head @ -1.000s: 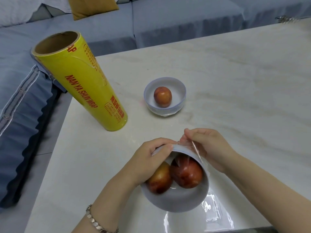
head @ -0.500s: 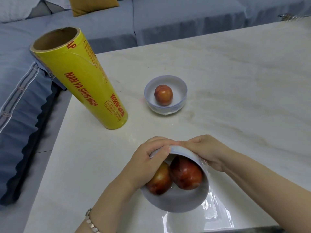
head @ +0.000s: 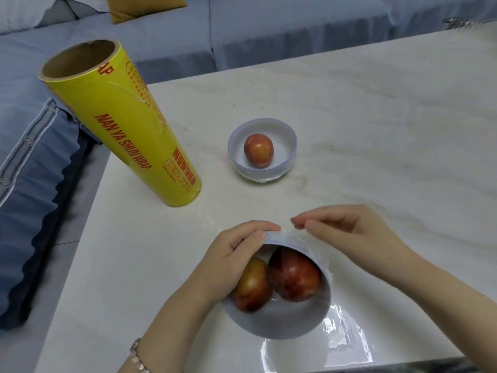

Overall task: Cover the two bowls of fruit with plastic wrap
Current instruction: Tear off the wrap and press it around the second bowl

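Near the table's (head: pixel 376 109) front edge, the left hand (head: pixel 236 255) grips the tilted near bowl (head: pixel 282 324) by its far rim. The right hand (head: pixel 347 230) pinches wrap (head: pixel 347 336) beside it. The far bowl (head: pixel 285 146) sits mid-table.

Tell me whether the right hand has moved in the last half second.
Yes. The right hand has lifted off the near bowl, up and back toward the far bowl, pinching the wrap.

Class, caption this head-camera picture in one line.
Left hand holds a tilted bowl of fruit; right hand pinches plastic wrap at its rim.
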`<act>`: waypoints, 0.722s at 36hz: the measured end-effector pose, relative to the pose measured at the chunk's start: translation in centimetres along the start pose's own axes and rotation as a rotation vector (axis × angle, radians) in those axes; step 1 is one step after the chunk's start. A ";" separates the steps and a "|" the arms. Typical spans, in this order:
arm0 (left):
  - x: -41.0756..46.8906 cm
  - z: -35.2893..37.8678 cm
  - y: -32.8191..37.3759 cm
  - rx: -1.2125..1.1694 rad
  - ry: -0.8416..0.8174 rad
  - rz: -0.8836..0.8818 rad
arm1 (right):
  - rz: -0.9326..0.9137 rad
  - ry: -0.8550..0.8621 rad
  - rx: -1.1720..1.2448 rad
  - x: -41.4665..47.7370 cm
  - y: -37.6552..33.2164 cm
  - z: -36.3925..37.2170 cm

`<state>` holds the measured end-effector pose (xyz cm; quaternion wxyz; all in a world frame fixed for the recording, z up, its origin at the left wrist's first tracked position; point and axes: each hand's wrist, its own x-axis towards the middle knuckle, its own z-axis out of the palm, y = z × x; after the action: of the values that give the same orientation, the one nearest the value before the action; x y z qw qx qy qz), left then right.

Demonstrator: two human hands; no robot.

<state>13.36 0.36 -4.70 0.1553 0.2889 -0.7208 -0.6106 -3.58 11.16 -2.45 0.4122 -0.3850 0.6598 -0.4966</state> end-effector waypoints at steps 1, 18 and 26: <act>0.1 0.0 0.0 0.018 0.009 0.013 | -0.013 -0.054 -0.075 -0.3 0.2 0.4; 0.4 -0.2 -0.3 0.009 0.152 -0.073 | 0.225 -0.267 -0.017 1.6 0.8 1.5; -0.4 0.5 -1.2 -0.146 0.402 -0.220 | 0.219 -0.174 0.182 -1.2 3.2 0.6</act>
<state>13.67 0.93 -5.96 0.2487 0.4697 -0.5935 -0.6044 -2.87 12.77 -5.49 0.5525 -0.3132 0.6121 -0.4712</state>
